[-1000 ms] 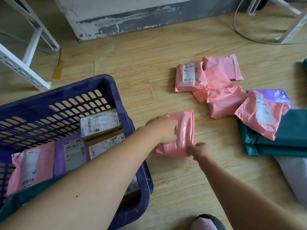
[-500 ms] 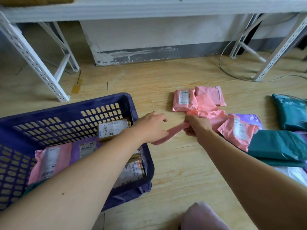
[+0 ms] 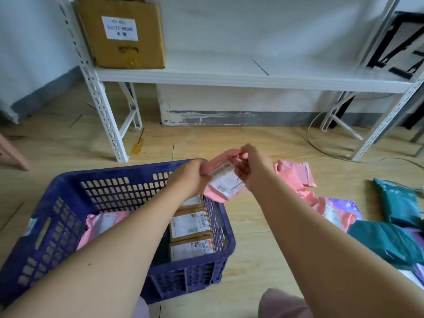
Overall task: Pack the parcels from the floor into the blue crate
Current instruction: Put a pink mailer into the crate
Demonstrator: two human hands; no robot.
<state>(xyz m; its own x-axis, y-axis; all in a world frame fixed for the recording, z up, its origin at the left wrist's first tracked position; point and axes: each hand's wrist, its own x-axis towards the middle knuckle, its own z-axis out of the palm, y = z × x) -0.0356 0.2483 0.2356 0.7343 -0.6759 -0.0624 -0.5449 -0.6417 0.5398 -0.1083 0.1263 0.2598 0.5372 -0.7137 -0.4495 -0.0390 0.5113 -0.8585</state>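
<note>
While you have only the head view to go on, it shows you plenty: your left hand (image 3: 191, 177) and your right hand (image 3: 251, 167) both pinch the pink parcel (image 3: 221, 180), lifted clear of the floor and hanging over the far right corner of the blue crate (image 3: 68, 193), label side toward you. Your left fingers are closed on its left edge, your right fingers on its upper right edge.

It looks to be a thin plastic mailer, and it sags between your hands, so judge it light, soft and a little slick. Grip it by the edges or the folded seam, as you do now, not by the smooth face, where the film could slide under your fingers. Nothing suggests fragile contents, though you cannot tell what is inside.

Inside the crate you can see brown label-topped packets (image 3: 190, 224) along the right wall and another pink mailer (image 3: 103, 223) to the left. On the floor to your right lie more pink parcels (image 3: 296, 173), a purple one (image 3: 346, 206) and green bags (image 3: 387, 239), all not yet packed.
</note>
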